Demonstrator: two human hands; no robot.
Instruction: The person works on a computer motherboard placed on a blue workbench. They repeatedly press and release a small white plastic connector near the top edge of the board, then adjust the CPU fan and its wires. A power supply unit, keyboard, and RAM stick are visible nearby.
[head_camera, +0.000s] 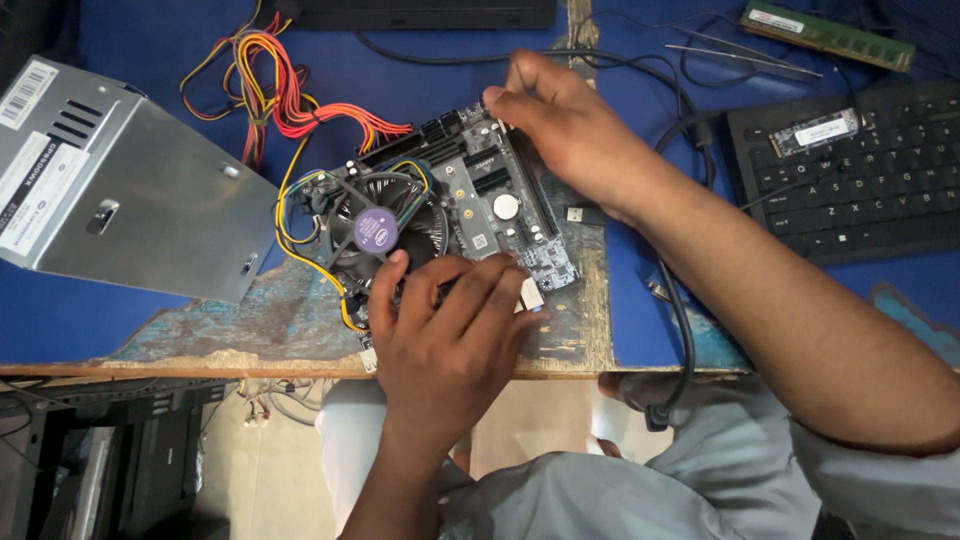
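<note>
Resting on a worn blue table (120, 320), the motherboard (500, 215) lies flat near the front edge, its round cooler fan (385, 228) on the left half. The left hand (450, 330) lies palm down over the board's near edge, fingers slightly spread and pressing on the board, thumb touching the fan housing; it grips nothing. The right hand (565, 130) sits at the board's far right corner, fingertips drawn together against the board edge; whether they pinch anything cannot be told. A silver power supply (120, 180) stands left of the board, well apart from the hands, its bundle of red and yellow wires (280, 100) running toward the fan. A black keyboard (850, 180) lies to the right, a memory stick (828, 35) beyond it
</note>
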